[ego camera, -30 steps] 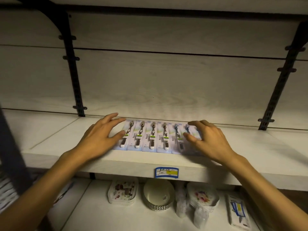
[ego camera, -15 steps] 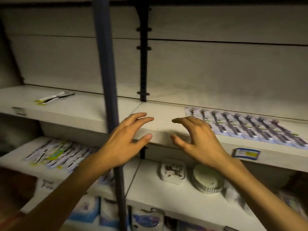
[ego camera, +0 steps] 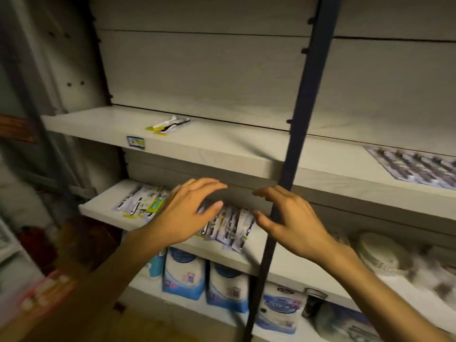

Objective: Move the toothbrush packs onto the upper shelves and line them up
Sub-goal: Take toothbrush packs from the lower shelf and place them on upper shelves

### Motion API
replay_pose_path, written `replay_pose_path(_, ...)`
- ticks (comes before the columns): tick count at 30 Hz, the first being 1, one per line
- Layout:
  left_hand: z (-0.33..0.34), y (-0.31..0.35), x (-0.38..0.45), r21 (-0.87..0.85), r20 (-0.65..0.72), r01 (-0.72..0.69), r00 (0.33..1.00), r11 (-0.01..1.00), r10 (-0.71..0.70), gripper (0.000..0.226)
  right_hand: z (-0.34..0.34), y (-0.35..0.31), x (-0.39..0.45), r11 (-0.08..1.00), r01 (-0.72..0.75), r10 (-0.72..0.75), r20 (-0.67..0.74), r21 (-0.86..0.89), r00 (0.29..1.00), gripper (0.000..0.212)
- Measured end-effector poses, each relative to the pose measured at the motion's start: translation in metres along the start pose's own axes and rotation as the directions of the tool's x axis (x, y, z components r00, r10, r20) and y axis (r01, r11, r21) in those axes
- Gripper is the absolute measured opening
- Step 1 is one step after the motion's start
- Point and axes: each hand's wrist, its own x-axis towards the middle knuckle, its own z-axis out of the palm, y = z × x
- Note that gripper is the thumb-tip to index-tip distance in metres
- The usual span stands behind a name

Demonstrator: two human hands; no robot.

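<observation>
Both hands are held spread and empty in front of the shelving: left hand (ego camera: 185, 213) and right hand (ego camera: 293, 223), fingers loosely extended, nothing gripped. A jumbled batch of toothbrush packs (ego camera: 229, 225) is seen on the lower shelf (ego camera: 98, 208) beneath the hands. One loose pack (ego camera: 169, 124) lies on the upper shelf (ego camera: 222, 149); a lined-up row (ego camera: 417, 166) is noted at far right.

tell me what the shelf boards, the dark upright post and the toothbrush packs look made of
Shelf boards: probably laminated board, matte pale, faint wood grain showing. Upright post: likely painted metal, dark, smooth and thin. Toothbrush packs: seemingly printed card under clear plastic, slightly glossy; blur leaves this uncertain.
</observation>
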Motion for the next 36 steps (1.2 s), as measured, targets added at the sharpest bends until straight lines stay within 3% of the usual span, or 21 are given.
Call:
replay_pose_path(10, 0.012, -0.168, -0.007, -0.017, 0.058, 0.189, 0.981, 0.982, -0.187, 0.04, 0.12, -0.014, 0.08, 0.989, -0.06, 0.079, 0.14, -0.135, 0.987, 0.045)
replay_pose_path(13, 0.017, -0.221, -0.001, -0.033, 0.062, 0.227, 0.972, 0.973, -0.225, 0.045, 0.155, -0.01, 0.108, 0.978, -0.073, 0.106, 0.166, -0.194, 0.98, 0.039)
replay_pose_path(22, 0.033, -0.36, 0.031, 0.102, 0.11, 0.362, 0.922, 0.927, -0.372, 0.035, 0.249, 0.003, 0.193, 0.944, -0.129, 0.196, 0.204, -0.303, 0.959, 0.05)
replay_pose_path(31, 0.073, -0.442, 0.048, 0.211, 0.183, 0.543, 0.795, 0.813, -0.578, 0.031, 0.314, 0.004, 0.24, 0.941, -0.247, 0.308, 0.279, -0.232, 0.909, 0.049)
replay_pose_path(36, 0.104, -0.484, 0.048, 0.16, 0.222, 0.652, 0.708, 0.741, -0.67, 0.032, 0.346, 0.002, 0.25, 0.907, -0.361, 0.416, 0.33, -0.216, 0.847, 0.044)
